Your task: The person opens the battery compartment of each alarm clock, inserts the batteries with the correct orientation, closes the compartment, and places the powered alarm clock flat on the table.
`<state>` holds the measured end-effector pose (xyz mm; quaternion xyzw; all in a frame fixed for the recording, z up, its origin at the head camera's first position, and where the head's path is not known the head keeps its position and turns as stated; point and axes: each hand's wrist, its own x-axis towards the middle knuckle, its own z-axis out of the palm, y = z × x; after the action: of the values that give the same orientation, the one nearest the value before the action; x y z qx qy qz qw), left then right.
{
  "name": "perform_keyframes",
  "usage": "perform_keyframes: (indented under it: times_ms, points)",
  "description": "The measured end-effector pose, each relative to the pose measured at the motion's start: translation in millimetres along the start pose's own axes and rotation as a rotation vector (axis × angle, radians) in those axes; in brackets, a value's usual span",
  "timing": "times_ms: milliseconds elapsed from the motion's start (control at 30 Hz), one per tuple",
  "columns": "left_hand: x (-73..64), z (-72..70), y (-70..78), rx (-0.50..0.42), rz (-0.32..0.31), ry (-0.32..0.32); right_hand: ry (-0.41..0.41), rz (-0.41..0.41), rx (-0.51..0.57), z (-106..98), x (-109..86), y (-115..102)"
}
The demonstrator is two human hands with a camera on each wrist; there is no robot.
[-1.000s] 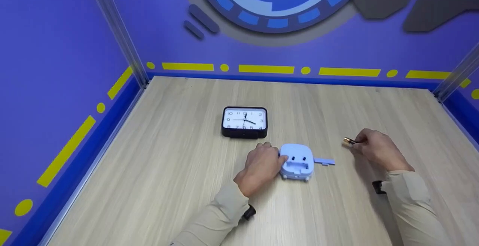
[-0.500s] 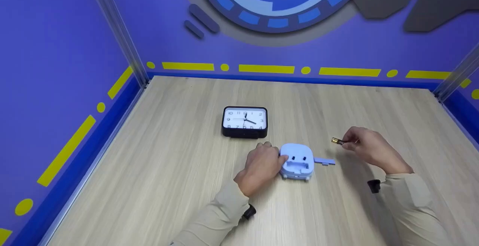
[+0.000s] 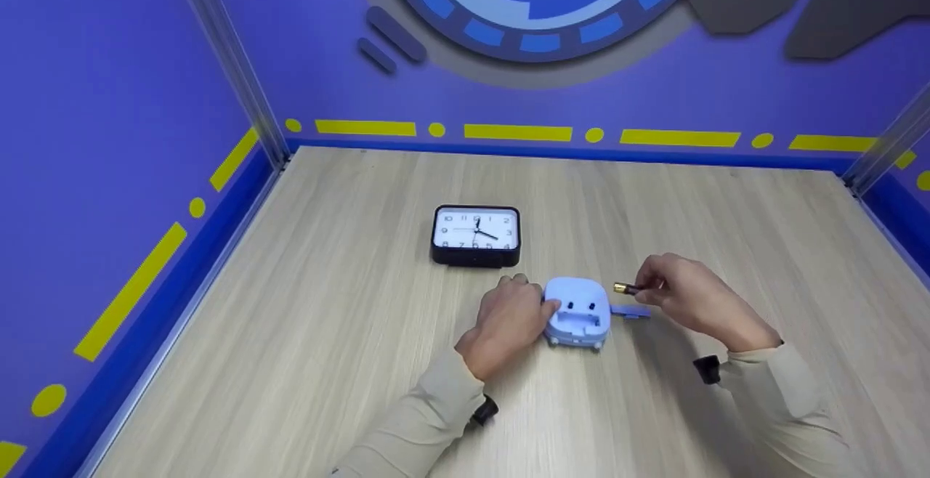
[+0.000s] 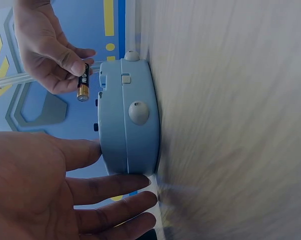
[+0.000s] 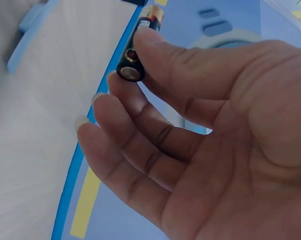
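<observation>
A light blue alarm clock [image 3: 577, 293] lies face down on the table, its back with two black knobs and an open battery compartment facing up. My left hand [image 3: 505, 318] holds its left edge, thumb on the back and fingers along the side, as the left wrist view shows. Between thumb and fingertips, my right hand [image 3: 694, 296] pinches a black and gold battery [image 3: 625, 288] just right of the clock. The battery [image 5: 139, 45] has one end facing the right wrist camera. Below it on the table lies the light blue battery cover [image 3: 631, 312].
A black rectangular clock [image 3: 476, 237] with a white dial stands behind my left hand. Blue printed panels [image 3: 538, 107] enclose the wooden table [image 3: 327, 282] at the back and sides.
My right hand has carried the battery leftward, from well right of the light blue clock to just beside it. My left hand and both clocks have stayed put.
</observation>
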<state>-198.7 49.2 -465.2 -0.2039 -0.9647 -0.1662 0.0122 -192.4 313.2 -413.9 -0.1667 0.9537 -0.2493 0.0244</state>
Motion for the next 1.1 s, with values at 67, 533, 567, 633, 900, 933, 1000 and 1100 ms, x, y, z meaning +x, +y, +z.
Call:
perform_keyframes:
  times_ms: [67,533,567,633,900,933,1000,1100]
  points:
    - [0.1,-0.3,0.0,-0.007,-0.002,-0.004,-0.007,-0.019,-0.003,2.3,-0.6,-5.0]
    - [-0.7,0.1,-0.6,-0.014,0.006,0.01,-0.019,-0.15,-0.04,21.7,-3.9,-32.1]
    - [-0.5,0.0,-0.5,-0.016,0.005,0.007,-0.023,-0.151,-0.045,23.3,-4.0,-33.5]
    - [-0.5,-0.7,-0.5,-0.02,0.002,-0.001,-0.03,-0.151,-0.052,26.7,-4.0,-35.9]
    - [0.5,-0.5,-1.0,-0.03,-0.001,-0.006,-0.03,-0.152,-0.067,37.5,-2.8,-40.1]
    - [0.4,-0.8,-1.0,-0.03,-0.001,-0.006,-0.029,-0.151,-0.068,38.5,-2.6,-40.3]
    - [0.2,-0.9,-1.0,-0.033,0.0,-0.007,-0.025,-0.153,-0.068,40.0,-1.9,-40.4]
    - [0.7,-0.5,-1.4,-0.038,0.0,-0.008,-0.017,-0.155,-0.061,41.4,-1.4,-40.5]
